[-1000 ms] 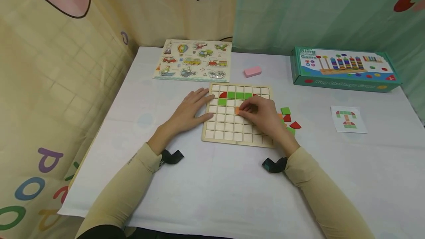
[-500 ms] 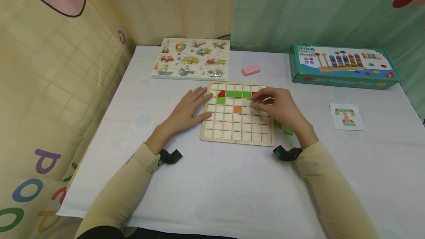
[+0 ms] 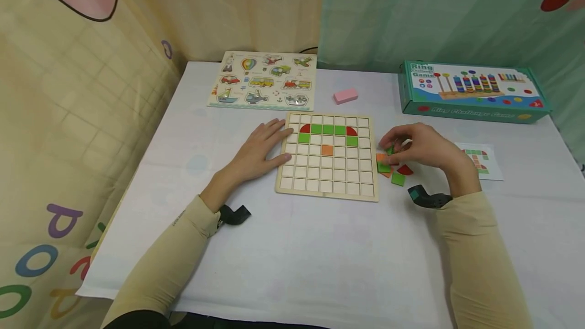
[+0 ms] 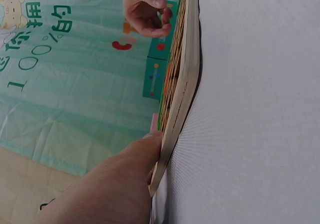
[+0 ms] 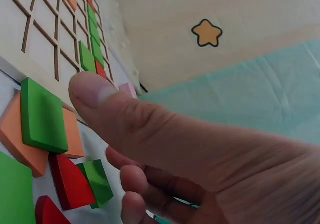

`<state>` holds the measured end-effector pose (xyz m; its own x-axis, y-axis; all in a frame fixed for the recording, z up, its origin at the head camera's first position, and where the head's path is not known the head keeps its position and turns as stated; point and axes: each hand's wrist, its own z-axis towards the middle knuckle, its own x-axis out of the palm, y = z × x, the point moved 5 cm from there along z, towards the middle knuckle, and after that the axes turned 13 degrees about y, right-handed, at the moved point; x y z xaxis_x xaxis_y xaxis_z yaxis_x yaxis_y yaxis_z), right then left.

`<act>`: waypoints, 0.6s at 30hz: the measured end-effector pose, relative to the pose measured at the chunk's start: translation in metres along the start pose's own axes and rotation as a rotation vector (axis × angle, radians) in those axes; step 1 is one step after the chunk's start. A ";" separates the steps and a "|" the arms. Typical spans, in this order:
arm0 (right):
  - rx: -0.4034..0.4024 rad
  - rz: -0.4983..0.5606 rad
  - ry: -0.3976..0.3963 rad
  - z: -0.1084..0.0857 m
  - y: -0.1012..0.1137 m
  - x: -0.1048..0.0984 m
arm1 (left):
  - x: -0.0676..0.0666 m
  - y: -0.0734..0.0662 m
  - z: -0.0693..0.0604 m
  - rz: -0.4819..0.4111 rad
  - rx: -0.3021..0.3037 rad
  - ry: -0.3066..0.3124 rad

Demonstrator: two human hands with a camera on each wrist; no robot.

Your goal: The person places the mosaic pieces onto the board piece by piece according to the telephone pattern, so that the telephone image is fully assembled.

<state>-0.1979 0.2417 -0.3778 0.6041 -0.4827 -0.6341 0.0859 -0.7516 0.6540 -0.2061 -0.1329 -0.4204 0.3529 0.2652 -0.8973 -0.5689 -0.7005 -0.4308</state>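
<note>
The right hand (image 3: 418,145), thumb apart from loosely curled fingers with nothing seen between, hovered over loose tiles (image 3: 385,167) at three o'clock from the grid board (image 3: 326,162); the left hand (image 3: 256,151), fingers straight, touched nine o'clock. Overlapping tiles risked sliding under a hasty pinch.

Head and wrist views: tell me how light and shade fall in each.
Head: bright and even, a soft shadow on the white tabletop beside the right sleeve; left wrist: dimmer, a thin dark line under the board; right wrist: also dim, the fingers of the right hand shaded below the thumb.
</note>
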 end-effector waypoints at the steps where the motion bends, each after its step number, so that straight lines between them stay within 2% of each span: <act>1: -0.005 -0.009 0.018 0.000 0.000 0.001 | 0.000 0.000 0.000 0.001 0.000 0.000; 8: -0.022 -0.046 0.093 0.004 0.005 0.009 | -0.001 -0.001 0.000 0.000 0.001 0.004; 18: -0.051 -0.078 0.056 0.007 0.003 0.007 | 0.001 0.001 0.000 0.002 -0.004 0.005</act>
<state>-0.1984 0.2328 -0.3831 0.6372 -0.3970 -0.6606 0.1735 -0.7613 0.6248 -0.2066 -0.1331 -0.4213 0.3556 0.2602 -0.8977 -0.5664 -0.7040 -0.4285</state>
